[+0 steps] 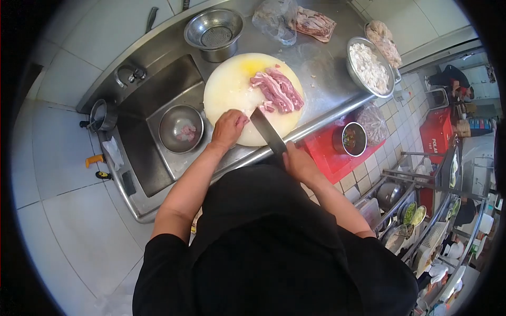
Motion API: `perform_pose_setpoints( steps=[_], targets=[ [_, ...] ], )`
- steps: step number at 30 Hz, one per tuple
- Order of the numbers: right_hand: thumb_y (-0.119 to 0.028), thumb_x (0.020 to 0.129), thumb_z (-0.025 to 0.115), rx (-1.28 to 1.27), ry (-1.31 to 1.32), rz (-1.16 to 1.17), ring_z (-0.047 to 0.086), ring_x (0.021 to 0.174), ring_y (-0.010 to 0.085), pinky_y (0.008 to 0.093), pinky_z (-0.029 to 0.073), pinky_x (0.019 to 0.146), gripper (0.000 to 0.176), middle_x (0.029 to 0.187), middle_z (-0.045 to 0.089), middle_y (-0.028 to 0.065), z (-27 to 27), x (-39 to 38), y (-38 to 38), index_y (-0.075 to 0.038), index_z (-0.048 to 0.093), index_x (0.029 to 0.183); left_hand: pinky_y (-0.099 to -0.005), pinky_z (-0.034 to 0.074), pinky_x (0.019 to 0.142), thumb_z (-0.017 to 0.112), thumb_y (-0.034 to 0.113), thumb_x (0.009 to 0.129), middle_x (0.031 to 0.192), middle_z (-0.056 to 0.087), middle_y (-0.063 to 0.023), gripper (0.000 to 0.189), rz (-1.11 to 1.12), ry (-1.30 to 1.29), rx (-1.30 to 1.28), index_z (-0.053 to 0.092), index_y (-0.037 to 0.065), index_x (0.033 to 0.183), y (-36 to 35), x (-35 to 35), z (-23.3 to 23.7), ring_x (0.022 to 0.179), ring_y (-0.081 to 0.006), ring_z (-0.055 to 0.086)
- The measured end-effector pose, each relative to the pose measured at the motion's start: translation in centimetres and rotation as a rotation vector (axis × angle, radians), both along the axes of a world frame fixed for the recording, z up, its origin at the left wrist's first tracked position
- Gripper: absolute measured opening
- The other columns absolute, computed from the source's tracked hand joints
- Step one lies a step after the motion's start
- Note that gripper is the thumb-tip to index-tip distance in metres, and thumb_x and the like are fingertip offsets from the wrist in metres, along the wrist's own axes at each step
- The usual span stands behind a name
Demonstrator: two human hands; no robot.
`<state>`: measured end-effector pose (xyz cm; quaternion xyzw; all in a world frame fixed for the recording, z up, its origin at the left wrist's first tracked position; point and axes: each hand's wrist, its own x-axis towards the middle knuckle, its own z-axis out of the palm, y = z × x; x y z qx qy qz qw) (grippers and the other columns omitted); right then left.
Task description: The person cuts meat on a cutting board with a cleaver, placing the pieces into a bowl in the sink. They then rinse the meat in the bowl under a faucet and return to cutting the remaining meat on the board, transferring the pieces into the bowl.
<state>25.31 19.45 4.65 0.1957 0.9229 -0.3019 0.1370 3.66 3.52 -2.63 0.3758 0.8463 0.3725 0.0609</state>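
Note:
My right hand (300,165) grips the handle of a cleaver (268,131), whose broad blade slants over the near part of a round, pale cutting board (221,87). Beside the blade's tip, my left hand (230,129) rests at the board's near left edge. Its fingers are curled together; a pinkish bit shows at the fingertips, too small to make out. Sliced raw meat (278,90) lies in strips on the board's right half, with small scraps close to the cleaver. Left of the board, a steel bowl (167,129) with a few meat pieces stands in the sink.
A steel colander (215,31) stands behind the board. Farther right are a plastic bag (276,21), a meat slab (314,24) and a bowl of whitish pieces (369,68). A steel pot (352,139) sits on a red surface below the counter's edge. Shelving (421,210) stands at right.

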Motion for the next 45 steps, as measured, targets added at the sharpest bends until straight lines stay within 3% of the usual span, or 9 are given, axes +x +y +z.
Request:
perform_pose_setpoints(
  steps=[4, 12, 16, 23, 25, 30, 32, 38, 45],
  targets=[
    [-0.016, 0.099, 0.049, 0.016, 0.037, -0.146, 0.065, 0.081, 0.0532, 0.0622, 0.049, 0.075, 0.021, 0.082, 0.064, 0.0360, 0.1, -2.5, 1.2, 0.001, 0.044, 0.112, -0.0430, 0.052, 0.084, 0.070, 0.009, 0.086, 0.097, 0.065, -0.0151, 0.013, -0.061, -0.133, 0.079, 0.063, 0.002, 0.094, 0.9, 0.0, 0.3, 0.094, -0.0339, 0.065],
    [-0.016, 0.100, 0.047, 0.013, 0.091, -0.101, 0.065, 0.079, 0.0518, 0.0615, 0.049, 0.072, 0.020, 0.076, 0.064, 0.0331, 2.9, -3.6, -0.1, 0.001, 0.043, 0.109, -0.0391, 0.050, 0.094, 0.082, 0.018, 0.074, 0.115, 0.061, -0.0186, 0.045, 0.022, -0.247, 0.036, 0.061, 0.003, 0.111, 1.2, -1.2, 3.6, 0.106, -0.0334, 0.063],
    [-0.014, 0.099, 0.047, -0.006, 0.077, -0.038, 0.066, 0.078, 0.0499, 0.0595, 0.050, 0.072, 0.019, 0.076, 0.065, 0.0319, 3.5, -4.5, -1.5, 0.003, 0.043, 0.108, -0.0414, 0.051, 0.094, 0.076, 0.018, 0.077, 0.112, 0.064, -0.0163, 0.039, -0.175, -0.100, -0.196, 0.065, 0.003, 0.112, -0.4, -0.6, 2.4, 0.105, -0.0346, 0.064],
    [-0.010, 0.096, 0.049, 0.009, 0.120, 0.004, 0.065, 0.074, 0.0504, 0.0603, 0.049, 0.069, 0.017, 0.073, 0.064, 0.0316, 0.2, -6.7, -2.8, 0.003, 0.042, 0.104, -0.0426, 0.055, 0.085, 0.070, 0.014, 0.081, 0.099, 0.072, -0.0157, 0.021, -0.088, -0.030, -0.025, 0.072, 0.002, 0.098, 0.0, 0.4, 0.6, 0.092, -0.0354, 0.068],
    [-0.003, 0.091, 0.045, 0.000, 0.010, 0.015, 0.068, 0.087, 0.0477, 0.0554, 0.053, 0.079, 0.021, 0.086, 0.068, 0.0329, 0.7, -8.2, -2.8, 0.006, 0.045, 0.110, -0.0418, 0.055, 0.084, 0.073, 0.014, 0.081, 0.100, 0.072, -0.0153, 0.022, -0.104, -0.043, -0.048, 0.072, 0.003, 0.100, 0.0, 0.2, 0.2, 0.093, -0.0346, 0.069],
    [-0.004, 0.091, 0.044, -0.012, 0.110, 0.026, 0.068, 0.087, 0.0488, 0.0565, 0.053, 0.079, 0.021, 0.087, 0.067, 0.0343, -0.3, -9.6, -2.6, 0.007, 0.045, 0.109, -0.0409, 0.055, 0.084, 0.078, 0.016, 0.080, 0.103, 0.072, -0.0152, 0.027, -0.088, -0.122, -0.112, 0.072, 0.003, 0.103, 0.2, 0.0, 0.8, 0.094, -0.0341, 0.069],
    [-0.004, 0.091, 0.044, -0.014, 0.100, 0.049, 0.068, 0.087, 0.0493, 0.0570, 0.052, 0.080, 0.021, 0.087, 0.067, 0.0349, 0.6, -8.4, -2.5, 0.007, 0.045, 0.109, -0.0436, 0.054, 0.083, 0.075, 0.015, 0.080, 0.097, 0.070, -0.0158, 0.019, -0.042, -0.109, -0.042, 0.071, 0.001, 0.093, 0.3, 0.4, 0.8, 0.092, -0.0355, 0.068],
    [-0.003, 0.091, 0.043, -0.026, -0.173, 0.032, 0.067, 0.088, 0.0500, 0.0577, 0.052, 0.080, 0.019, 0.089, 0.067, 0.0357, 2.8, -4.2, -2.5, 0.007, 0.045, 0.108, -0.0433, 0.054, 0.083, 0.076, 0.017, 0.081, 0.096, 0.070, -0.0159, 0.022, -0.083, -0.090, -0.071, 0.070, 0.002, 0.095, 0.2, 0.7, 0.6, 0.092, -0.0354, 0.068],
    [-0.003, 0.092, 0.045, -0.014, 0.045, -0.023, 0.068, 0.090, 0.0485, 0.0564, 0.053, 0.079, 0.021, 0.091, 0.067, 0.0343, -0.7, -10.0, -2.8, 0.005, 0.046, 0.110, -0.0437, 0.055, 0.082, 0.076, 0.016, 0.080, 0.093, 0.069, -0.0139, 0.023, -0.062, -0.077, -0.014, 0.070, 0.003, 0.098, 0.3, 0.5, -0.3, 0.090, -0.0342, 0.067]
  ],
)
